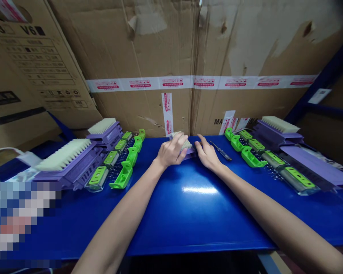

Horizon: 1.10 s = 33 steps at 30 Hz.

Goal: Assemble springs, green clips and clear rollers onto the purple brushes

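Left hand (171, 150)'s resting on a bristly purple brush (186, 144), right hand (206, 153)'s just beside it, fingers loosely spread.

Purple brush block (186, 145) w/ cream bristles facing up, approx. flat at far edge of blue tabletop (165, 224), by the cardboard. L hand (171, 150) lies over its L part, hiding it; R hand (207, 154) just beside.
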{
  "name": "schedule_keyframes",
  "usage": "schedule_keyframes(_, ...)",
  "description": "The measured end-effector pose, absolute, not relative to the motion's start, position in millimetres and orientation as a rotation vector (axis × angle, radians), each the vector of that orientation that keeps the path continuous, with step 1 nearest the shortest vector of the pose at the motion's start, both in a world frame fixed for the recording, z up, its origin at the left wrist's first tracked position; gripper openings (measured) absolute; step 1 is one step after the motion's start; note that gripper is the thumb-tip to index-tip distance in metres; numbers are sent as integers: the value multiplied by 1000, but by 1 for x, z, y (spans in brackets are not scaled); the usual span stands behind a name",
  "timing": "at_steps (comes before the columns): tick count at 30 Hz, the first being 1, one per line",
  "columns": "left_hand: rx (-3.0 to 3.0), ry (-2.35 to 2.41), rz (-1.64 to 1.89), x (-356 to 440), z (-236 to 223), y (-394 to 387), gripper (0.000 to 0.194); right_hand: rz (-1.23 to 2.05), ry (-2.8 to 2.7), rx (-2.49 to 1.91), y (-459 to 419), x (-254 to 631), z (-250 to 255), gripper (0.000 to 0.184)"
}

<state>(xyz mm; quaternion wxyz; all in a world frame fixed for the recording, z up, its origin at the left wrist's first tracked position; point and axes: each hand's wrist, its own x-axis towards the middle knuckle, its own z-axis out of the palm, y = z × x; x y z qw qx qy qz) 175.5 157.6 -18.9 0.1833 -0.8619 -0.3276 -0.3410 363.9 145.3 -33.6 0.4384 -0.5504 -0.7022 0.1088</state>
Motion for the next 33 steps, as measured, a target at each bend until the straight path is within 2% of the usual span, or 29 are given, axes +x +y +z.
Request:
schedule_keyframes(9,-2415,-903,-710,181,-18,160,45,146,-1619,-1440,146,375,-28,51)
schedule_keyframes(21,-2267,-1125,-681,177,-21,166,49,-59,-1885,-1420,139,373,-21,43)
schedule_keyframes(26,-2330,-1098,-732,172,-20,168,49,-168,-1882,-1380,136,381,-4,38)
schedule_keyframes(33,-2293,-1158,-807,169,-22,169,61,-209,-1889,-1284,101,393,39,34)
